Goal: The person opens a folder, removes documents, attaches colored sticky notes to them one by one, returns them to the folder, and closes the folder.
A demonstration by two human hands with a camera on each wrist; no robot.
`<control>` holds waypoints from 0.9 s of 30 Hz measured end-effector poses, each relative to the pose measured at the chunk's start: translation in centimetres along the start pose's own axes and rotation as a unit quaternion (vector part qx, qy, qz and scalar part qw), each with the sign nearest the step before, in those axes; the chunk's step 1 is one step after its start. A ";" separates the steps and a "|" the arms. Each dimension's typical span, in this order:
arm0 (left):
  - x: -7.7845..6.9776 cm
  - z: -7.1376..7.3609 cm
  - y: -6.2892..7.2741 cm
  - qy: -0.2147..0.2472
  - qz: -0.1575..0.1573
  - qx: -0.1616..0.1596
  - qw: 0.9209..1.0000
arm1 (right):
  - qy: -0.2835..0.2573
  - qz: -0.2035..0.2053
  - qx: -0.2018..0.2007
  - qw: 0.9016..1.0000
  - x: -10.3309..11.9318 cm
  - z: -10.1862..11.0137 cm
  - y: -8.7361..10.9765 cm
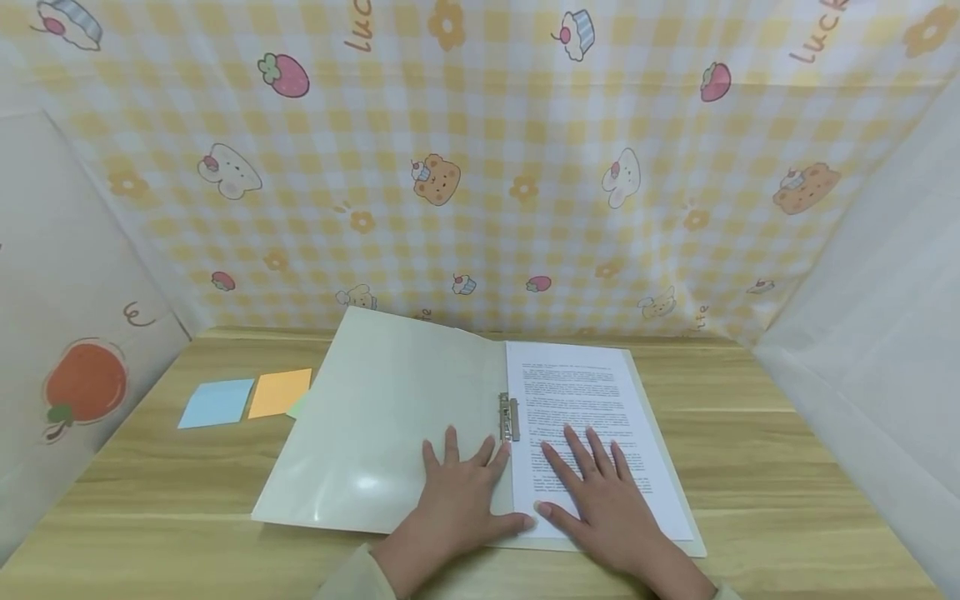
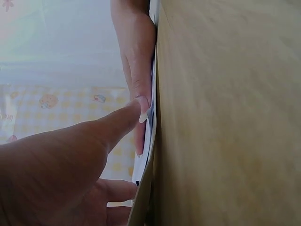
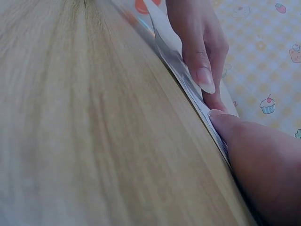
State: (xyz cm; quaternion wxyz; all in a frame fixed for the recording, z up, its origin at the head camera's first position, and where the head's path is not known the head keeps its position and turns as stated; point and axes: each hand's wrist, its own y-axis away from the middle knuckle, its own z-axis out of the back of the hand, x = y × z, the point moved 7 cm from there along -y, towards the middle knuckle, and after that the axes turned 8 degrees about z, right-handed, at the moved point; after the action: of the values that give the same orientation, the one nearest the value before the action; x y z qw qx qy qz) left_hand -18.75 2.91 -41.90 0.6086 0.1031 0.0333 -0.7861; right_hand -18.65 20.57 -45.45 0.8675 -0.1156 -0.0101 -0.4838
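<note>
A pale folder (image 1: 390, 400) lies spread on the table, its left cover tilted up a little. Printed sheets (image 1: 577, 392) lie on its right side, beside a metal clip (image 1: 509, 418) near the spine. My left hand (image 1: 461, 496) has its fingers spread over the folder around the spine, its thumb reaching onto the paper's lower left corner. On the lower part of the printed page rests my right hand (image 1: 603, 500), fingers straight and spread. In the left wrist view, the left thumb (image 2: 124, 120) is at the paper's edge. The right thumb (image 3: 225, 123) shows at the sheets in the right wrist view.
Left of the folder lie a blue sticky note (image 1: 216, 403) and an orange sticky note (image 1: 281, 392). A green note (image 1: 297, 407) peeks out from beneath the cover. A checked curtain (image 1: 480, 167) hangs behind the wooden table (image 1: 757, 467), with white cloth at both sides.
</note>
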 end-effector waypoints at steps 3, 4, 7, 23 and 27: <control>0.0 -0.1 0.1 0.003 -0.003 -0.003 1.000 | 0.003 -0.001 -0.001 1.000 -0.1 0.0 0.0; 0.0 -0.1 0.1 0.004 -0.004 -0.004 1.000 | 0.004 -0.001 -0.001 1.000 -0.1 0.0 0.0; 0.1 -0.1 0.2 0.003 -0.006 -0.005 1.000 | 0.003 0.001 -0.003 1.000 -0.1 0.0 0.0; 0.0 -0.4 0.1 0.006 0.005 -0.006 1.000 | 0.007 0.005 -0.018 1.000 0.0 -0.2 0.1; 0.3 -0.1 0.1 0.021 0.003 0.001 1.000 | 0.006 0.009 -0.019 1.000 0.0 -0.1 0.1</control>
State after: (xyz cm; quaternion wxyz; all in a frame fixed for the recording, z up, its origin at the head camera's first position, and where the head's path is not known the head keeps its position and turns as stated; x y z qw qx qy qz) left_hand -18.66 2.65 -42.08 0.6098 0.1202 0.0447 -0.7821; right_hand -18.59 20.55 -45.59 0.8693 -0.1294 0.0052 -0.4769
